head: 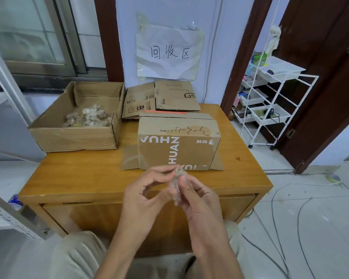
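One tape wad (176, 183) pinched in the grip of left hand (143, 194) and right hand (199, 204); not yet dropped in open box (73, 137), printed box (179, 148) unflattened.

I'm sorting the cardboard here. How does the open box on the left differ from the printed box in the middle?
The open box holds crumpled tape wads; the printed box is shut on top, its flaps splayed on the table. The open box is plain; the printed box bears white letters and handwriting. Both are brown cardboard.
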Tool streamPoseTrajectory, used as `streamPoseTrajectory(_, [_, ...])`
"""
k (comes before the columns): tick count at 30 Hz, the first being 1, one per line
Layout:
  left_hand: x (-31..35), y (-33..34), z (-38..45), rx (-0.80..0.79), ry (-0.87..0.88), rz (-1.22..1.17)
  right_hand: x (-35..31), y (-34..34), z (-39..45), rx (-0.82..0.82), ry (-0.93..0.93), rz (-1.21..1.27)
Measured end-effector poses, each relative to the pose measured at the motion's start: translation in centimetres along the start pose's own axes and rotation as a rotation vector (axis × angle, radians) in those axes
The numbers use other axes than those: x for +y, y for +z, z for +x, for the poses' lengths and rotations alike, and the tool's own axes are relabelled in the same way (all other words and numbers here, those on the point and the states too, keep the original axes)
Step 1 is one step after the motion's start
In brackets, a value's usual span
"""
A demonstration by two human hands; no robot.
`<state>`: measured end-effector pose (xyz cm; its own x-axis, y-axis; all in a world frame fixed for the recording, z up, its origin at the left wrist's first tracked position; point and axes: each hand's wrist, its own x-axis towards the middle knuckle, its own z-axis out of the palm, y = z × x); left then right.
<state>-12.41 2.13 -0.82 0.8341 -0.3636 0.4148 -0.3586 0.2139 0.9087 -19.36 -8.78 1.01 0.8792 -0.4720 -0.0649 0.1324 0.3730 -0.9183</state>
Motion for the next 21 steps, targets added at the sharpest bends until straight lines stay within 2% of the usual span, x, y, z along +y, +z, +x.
streamPoseTrajectory(4, [0.0, -1.1, 0.5, 0.039, 0.104, 0.193, 0.4, 1.2, -0.6, -0.038, 0.061, -0.031])
streamPoseTrajectory(7, [0.7, -2.3, 1.4, 0.111, 0.058, 0.126, 0.6, 1.4, -0.4, -0.104, -0.038, -0.273])
streamPoseTrajectory(9, [1.1, -3.0, 1.7, 0.105, 0.004, 0.096, 0.4, 1.2, -0.1, -0.174, -0.147, -0.414])
streamPoseTrajectory(13, [2.3, -4.1, 1.4, 0.061, -0.005, -0.005, 0.4, 1.2, 1.0, -0.322, -0.148, -0.414])
streamPoseTrajectory(16, [2.8, -5.0, 1.2, 0.111, 0.011, -0.057, 0.6, 2.6, 1.5, -0.401, -0.155, -0.412])
streamPoseTrajectory(18, [3.1, -5.2, 0.9, 0.135, -0.005, -0.130, 0.9, 3.2, 1.7, -0.419, -0.284, -0.481])
streamPoseTrajectory(21, [2.7, -6.1, 0.7, 0.160, 0.024, -0.024, 2.0, 3.7, 3.2, -0.428, -0.662, -0.737])
